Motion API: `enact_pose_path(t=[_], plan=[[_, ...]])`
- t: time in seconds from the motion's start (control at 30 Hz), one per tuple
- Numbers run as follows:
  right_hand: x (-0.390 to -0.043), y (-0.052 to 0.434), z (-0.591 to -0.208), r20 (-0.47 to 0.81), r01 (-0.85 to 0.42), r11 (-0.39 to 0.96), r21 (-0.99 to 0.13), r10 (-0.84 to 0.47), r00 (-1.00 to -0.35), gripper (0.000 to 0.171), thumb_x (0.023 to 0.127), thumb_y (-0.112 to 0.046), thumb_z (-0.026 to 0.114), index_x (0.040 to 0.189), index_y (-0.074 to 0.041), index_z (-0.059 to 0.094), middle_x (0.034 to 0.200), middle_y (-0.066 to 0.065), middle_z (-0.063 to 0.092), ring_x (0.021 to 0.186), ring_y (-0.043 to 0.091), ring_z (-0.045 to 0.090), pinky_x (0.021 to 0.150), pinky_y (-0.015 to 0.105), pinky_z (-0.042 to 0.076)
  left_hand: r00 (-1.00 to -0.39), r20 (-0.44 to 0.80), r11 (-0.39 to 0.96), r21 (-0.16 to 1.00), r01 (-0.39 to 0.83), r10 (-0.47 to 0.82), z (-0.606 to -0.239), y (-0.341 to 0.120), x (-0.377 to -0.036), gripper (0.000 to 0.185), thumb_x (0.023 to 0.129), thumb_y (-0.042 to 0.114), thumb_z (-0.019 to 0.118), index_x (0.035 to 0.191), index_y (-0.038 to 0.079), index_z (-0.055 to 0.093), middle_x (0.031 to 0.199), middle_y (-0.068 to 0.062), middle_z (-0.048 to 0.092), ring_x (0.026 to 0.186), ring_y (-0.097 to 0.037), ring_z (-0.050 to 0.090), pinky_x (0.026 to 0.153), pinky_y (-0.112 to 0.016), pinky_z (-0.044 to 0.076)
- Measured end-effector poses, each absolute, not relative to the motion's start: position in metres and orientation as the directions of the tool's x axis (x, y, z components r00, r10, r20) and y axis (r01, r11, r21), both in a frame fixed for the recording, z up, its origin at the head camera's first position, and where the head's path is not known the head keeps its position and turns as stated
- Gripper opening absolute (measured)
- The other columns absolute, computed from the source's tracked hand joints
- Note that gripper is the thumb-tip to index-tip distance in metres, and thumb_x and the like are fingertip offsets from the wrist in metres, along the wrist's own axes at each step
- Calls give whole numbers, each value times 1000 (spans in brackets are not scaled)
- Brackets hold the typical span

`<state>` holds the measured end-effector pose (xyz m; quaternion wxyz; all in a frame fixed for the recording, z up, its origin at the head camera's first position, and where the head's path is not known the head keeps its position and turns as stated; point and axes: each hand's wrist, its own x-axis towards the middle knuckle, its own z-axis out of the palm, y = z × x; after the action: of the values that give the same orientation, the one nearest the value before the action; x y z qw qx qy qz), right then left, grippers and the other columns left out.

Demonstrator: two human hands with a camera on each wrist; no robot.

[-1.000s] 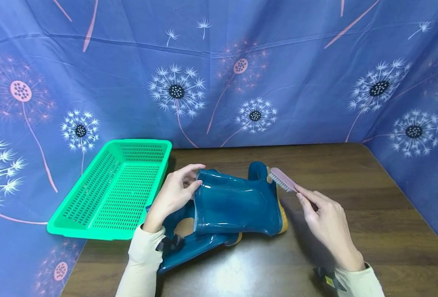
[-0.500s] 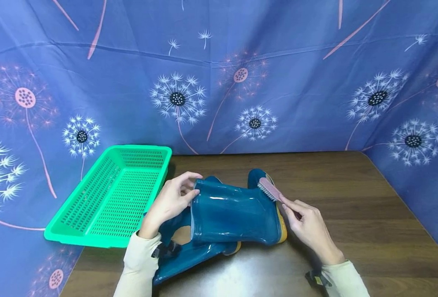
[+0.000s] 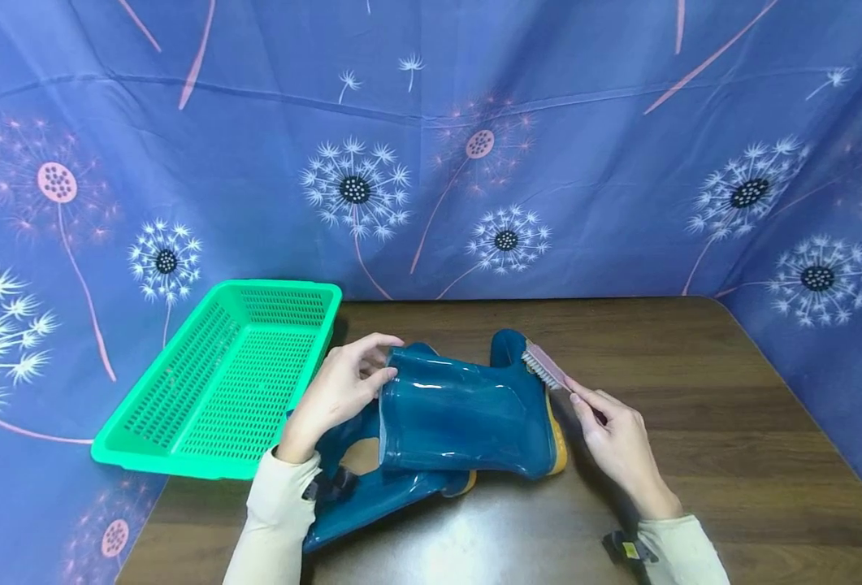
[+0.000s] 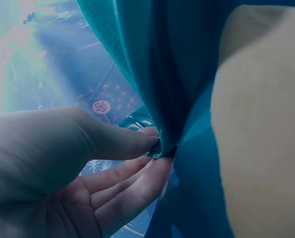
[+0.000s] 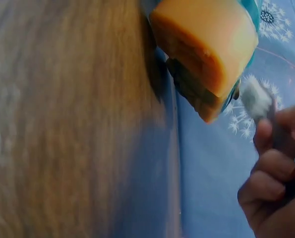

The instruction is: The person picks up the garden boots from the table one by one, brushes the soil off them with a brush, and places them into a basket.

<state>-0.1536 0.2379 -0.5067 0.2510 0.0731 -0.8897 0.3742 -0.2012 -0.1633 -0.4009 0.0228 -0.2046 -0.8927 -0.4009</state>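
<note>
Since the earlier frames the pink brush [image 3: 545,367] has slid a little along the sole of the upper boot [image 3: 463,418], and the right hand [image 3: 616,443] has drawn in closer to that boot; the left hand [image 3: 339,390] keeps its hold on the boot's open top. Taking the upper boot as the landmark: nearest the viewer and partly under it lies a second blue boot [image 3: 372,496], its opening showing below the left wrist. Both boots lie on their sides on the dark wooden desk [image 3: 730,455]. At the upper boot's open end the left hand pinches the rim, thumb outside and fingers [image 4: 132,186] inside the shaft. At its yellow-edged sole end the right hand has its fingers curled round the brush handle, bristles set against the sole near the toe. To the left of the boot, just beyond the left hand, a green perforated basket [image 3: 182,455] sits at the desk's edge. Behind the boot hangs a blue dandelion-print cloth [image 3: 584,122]
</note>
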Motion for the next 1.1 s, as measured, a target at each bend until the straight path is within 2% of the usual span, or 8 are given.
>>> enact_pose_path(t=[0.17,0.4,0.5,0.67,0.8,0.9,1.0,1.1], plan=[[-152,240,-504,491,-336,726,-600,3,-871,34,99,-4,73,130,-14,78,70,-5,50,57,4,38,50,22,32,-913,208,614,685,392,350,-399,-164,-201,42,100,11,75,140,20,66,108,-5,78,90,-18,76,70,-30,59],[-152,249,-502,491,-210,792,-573,127,-862,28,99,-11,72,127,-13,80,76,0,63,58,4,37,50,26,28,-912,219,628,668,400,348,-400,-161,-201,42,100,10,74,140,20,66,109,-5,78,92,-20,77,75,-34,61],[-153,248,-503,536,-276,748,-604,125,-835,29,98,-6,72,126,-11,80,76,-3,61,60,2,38,53,24,29,-909,223,628,664,405,351,-400,-163,-201,43,99,10,75,141,20,66,110,-6,79,94,-21,78,77,-37,63],[-152,245,-506,571,-421,673,-608,1,-821,33,97,4,71,127,-8,79,75,-4,56,63,0,40,54,20,32,-907,220,626,663,410,360,-399,-164,-201,44,100,9,75,141,19,65,112,-7,79,97,-23,78,82,-41,64],[-151,247,-505,482,-337,703,-626,9,-876,31,101,-4,69,130,-10,78,97,9,79,75,-1,54,66,10,40,-907,214,628,663,407,362,-399,-164,-201,43,100,9,74,141,19,65,111,-7,79,96,-22,78,81,-41,64],[-151,249,-504,440,-235,751,-618,83,-894,28,103,-10,69,129,-13,78,115,13,81,82,2,59,73,10,42,-907,209,628,663,407,366,-399,-163,-201,43,100,9,74,141,18,65,110,-7,79,96,-23,78,82,-42,64],[-152,250,-504,452,-197,767,-610,132,-882,28,103,-12,69,130,-15,79,97,8,78,71,1,51,62,18,36,-907,205,637,655,406,368,-399,-162,-201,43,100,10,74,141,18,64,111,-7,79,98,-23,78,84,-43,64],[-152,250,-506,486,-245,720,-649,144,-862,30,103,-8,68,131,-14,78,85,6,69,67,3,44,59,23,33,-910,203,645,650,401,362,-399,-162,-202,43,100,10,74,141,19,64,112,-7,79,98,-23,78,85,-44,64]])
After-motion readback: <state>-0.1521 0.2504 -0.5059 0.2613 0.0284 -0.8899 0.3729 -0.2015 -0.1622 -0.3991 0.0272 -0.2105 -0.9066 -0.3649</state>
